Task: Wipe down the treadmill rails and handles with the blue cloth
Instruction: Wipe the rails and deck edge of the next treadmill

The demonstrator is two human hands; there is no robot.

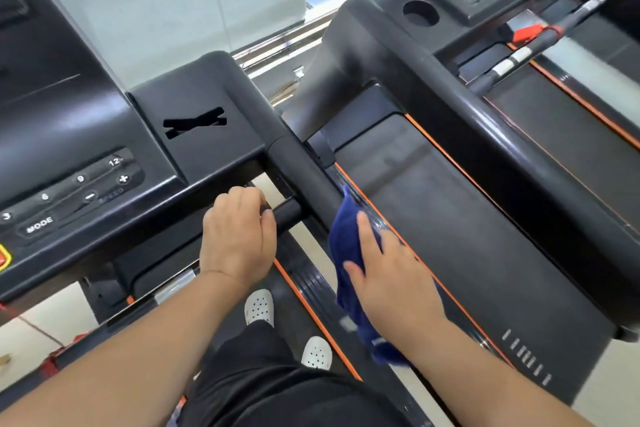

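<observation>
1. the blue cloth (349, 274) lies bunched over the lower stretch of the black side rail (304, 170) of the near treadmill, draped along it with one tip pointing up the rail and a loose end hanging below the wrist.
2. the right hand (391, 274) lies flat on top of the cloth, its fingers (363, 229) stretched out and slightly spread, pressing the cloth against the rail; the cloth wraps under the palm, so how far it goes round the rail cannot be told.
3. the left hand (235, 236) is closed round a short black handle bar (287, 213) that joins the side rail just beside the cloth; its fingers are curled together over the bar, the fingertips tucked underneath.
4. above the left hand sits the console (86, 163) of this treadmill, with numbered speed keys, plus and minus keys and a mode key; part of a red and yellow button shows at the left edge.
5. below the arms, black shorts (263, 378) and two white perforated shoes (259, 307) stand on the deck, beside an orange trim line.
6. to the right lies the belt (450, 218) of a second treadmill, with its own long black rail (485, 121), a round cup holder (420, 12) and a red button on its console.
7. a window with a car outside shows at the top, between the two machines.
</observation>
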